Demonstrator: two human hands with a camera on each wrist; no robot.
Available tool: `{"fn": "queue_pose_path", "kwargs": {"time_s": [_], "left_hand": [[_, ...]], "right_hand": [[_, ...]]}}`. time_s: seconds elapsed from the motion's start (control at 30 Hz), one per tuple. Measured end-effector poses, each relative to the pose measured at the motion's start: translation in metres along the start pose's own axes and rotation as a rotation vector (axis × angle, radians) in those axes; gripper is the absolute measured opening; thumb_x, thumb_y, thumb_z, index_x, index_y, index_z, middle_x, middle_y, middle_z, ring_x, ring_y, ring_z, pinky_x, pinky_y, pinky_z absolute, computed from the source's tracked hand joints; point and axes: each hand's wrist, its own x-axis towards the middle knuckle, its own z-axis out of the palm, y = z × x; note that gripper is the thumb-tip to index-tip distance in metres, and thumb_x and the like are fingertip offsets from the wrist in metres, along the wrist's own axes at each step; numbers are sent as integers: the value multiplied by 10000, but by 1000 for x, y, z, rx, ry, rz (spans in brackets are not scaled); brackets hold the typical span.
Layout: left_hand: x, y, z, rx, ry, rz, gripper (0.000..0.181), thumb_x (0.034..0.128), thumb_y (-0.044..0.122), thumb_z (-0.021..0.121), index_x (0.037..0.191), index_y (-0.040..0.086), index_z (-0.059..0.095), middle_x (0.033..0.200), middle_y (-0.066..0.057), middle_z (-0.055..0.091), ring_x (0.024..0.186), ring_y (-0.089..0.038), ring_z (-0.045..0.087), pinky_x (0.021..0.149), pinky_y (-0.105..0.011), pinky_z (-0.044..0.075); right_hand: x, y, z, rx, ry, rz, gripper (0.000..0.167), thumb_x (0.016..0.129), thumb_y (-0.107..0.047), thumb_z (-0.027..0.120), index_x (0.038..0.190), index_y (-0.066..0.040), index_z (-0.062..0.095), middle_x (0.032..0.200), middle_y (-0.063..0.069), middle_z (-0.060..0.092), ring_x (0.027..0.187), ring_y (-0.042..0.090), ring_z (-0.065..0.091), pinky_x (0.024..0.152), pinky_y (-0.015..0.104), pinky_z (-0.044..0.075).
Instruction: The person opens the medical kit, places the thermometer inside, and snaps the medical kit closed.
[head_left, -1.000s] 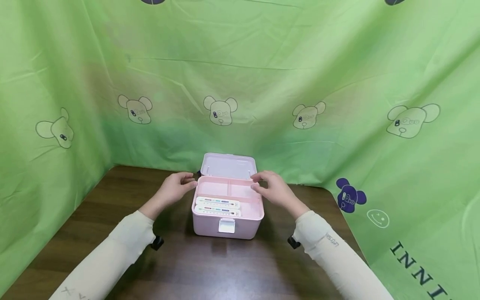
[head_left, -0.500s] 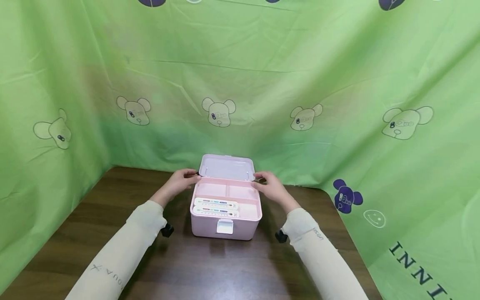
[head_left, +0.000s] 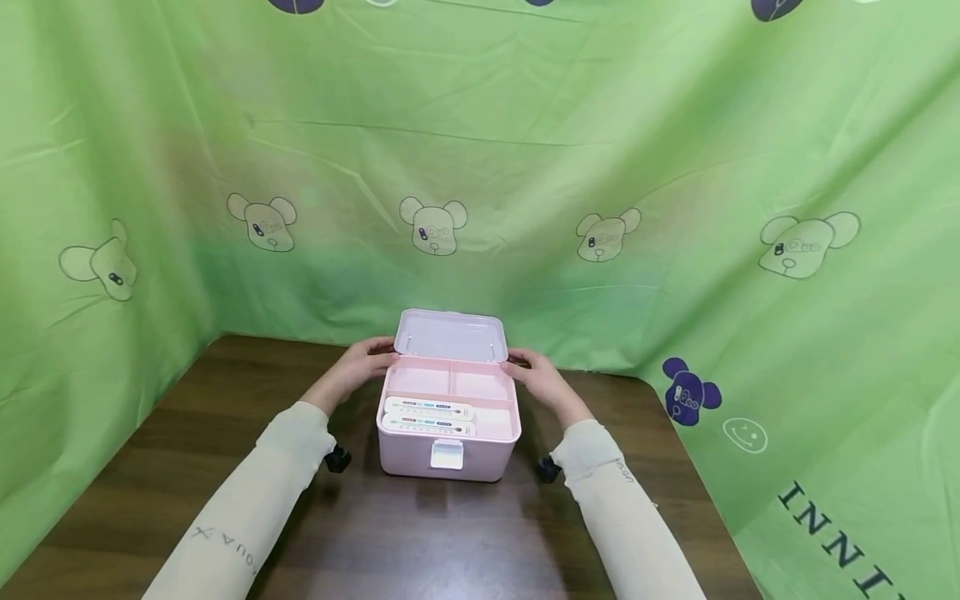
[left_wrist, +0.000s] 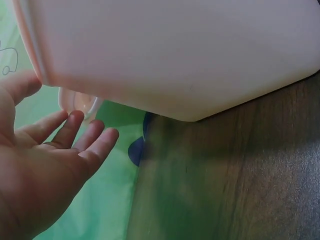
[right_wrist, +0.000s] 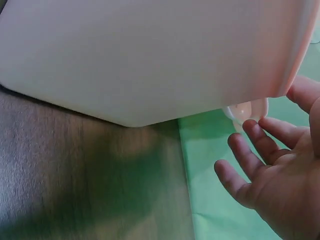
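Note:
A pink lidded plastic box (head_left: 448, 457) stands in the head view with its pale lid (head_left: 450, 335) swung back behind it. Two long white cases (head_left: 429, 426) with coloured print lie in its front compartment. At the back left corner, my left hand (head_left: 358, 372) has its thumb against the rim, and its spread fingers reach toward the lid's edge. My right hand (head_left: 542, 383) mirrors this at the back right corner, its thumb at the rim. Both wrist views show the fingers relaxed beside the box wall (left_wrist: 170, 55), fingertips close to the lid; contact there is unclear.
A white latch (head_left: 447, 454) hangs at the box's front. Two rear compartments (head_left: 420, 379) sit behind the white cases. The dark wooden table (head_left: 420, 550) ends at a green printed curtain (head_left: 517, 275) at the back and sides.
Both hands have moved in to the box's back corners, near the lid hinge. The lid stays back and the white cases lie as before. The head view has shifted slightly.

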Motion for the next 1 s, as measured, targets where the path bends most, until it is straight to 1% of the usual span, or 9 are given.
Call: {"fn": "queue_pose_path", "kwargs": {"time_s": [0.1, 0.2, 0.3, 0.47, 0.57, 0.7, 0.9, 1.0], "left_hand": [[-2, 1, 0, 14, -10, -2, 615, 1031, 175, 611, 1555, -36, 368, 1568, -248, 421, 1413, -383, 462, 1158, -478, 422], [-5, 3, 1, 15, -8, -23, 621, 1033, 191, 609, 1562, -24, 366, 1580, -236, 412, 1418, -381, 461, 1167, -479, 411], [-6, 4, 2, 9, 10, -39, 615, 1032, 193, 611, 1560, -18, 376, 1584, -228, 411, 1421, -379, 460, 1172, -480, 405], [-7, 5, 5, 13, 36, -35, 591, 1032, 184, 613, 1545, -20, 404, 1570, -231, 431, 1422, -374, 457, 1177, -481, 398], [-8, 5, 6, 19, 57, -25, 582, 1027, 172, 616, 1544, -6, 415, 1560, -226, 443, 1420, -370, 454, 1176, -491, 397], [-10, 6, 10, 33, 100, 6, 582, 1019, 147, 627, 1545, 4, 422, 1554, -227, 451, 1422, -380, 441, 1173, -510, 393], [-14, 6, 15, 34, 147, 54, 569, 1010, 101, 638, 1536, 8, 442, 1554, -224, 459, 1428, -389, 439, 1179, -519, 378], [-16, 6, 16, 32, 164, 66, 563, 1002, 90, 650, 1527, 16, 462, 1540, -220, 479, 1414, -385, 457, 1169, -517, 392]], "right_hand": [[-1, -1, 4, 80, 0, 39, 577, 1053, -230, 584, 1539, 25, 407, 1522, 239, 484, 1361, 379, 498, 1106, 575, 435], [-3, -3, 8, 171, 5, 65, 569, 1057, -195, 572, 1547, 30, 389, 1536, 243, 465, 1346, 385, 512, 1113, 557, 434], [-4, -4, 10, 214, 21, 77, 565, 1056, -188, 571, 1548, 24, 392, 1535, 239, 466, 1322, 380, 536, 1112, 532, 444], [-3, -7, 13, 218, 51, 74, 538, 1049, -160, 577, 1535, 14, 425, 1532, 231, 474, 1320, 379, 541, 1110, 510, 456], [-3, -5, 13, 223, 74, 51, 523, 1039, -138, 592, 1523, 2, 454, 1541, 222, 467, 1354, 374, 512, 1132, 504, 438], [-3, 0, 15, 235, 117, 20, 524, 1019, -114, 625, 1516, -30, 481, 1529, 210, 485, 1363, 359, 499, 1148, 486, 420], [-4, 2, 18, 220, 193, -10, 529, 1003, -79, 648, 1509, -38, 497, 1453, 225, 547, 1279, 346, 550, 1055, 397, 478], [-6, 0, 18, 218, 214, -24, 528, 992, -56, 656, 1499, -31, 508, 1447, 222, 550, 1270, 350, 556, 1033, 384, 484]]}}
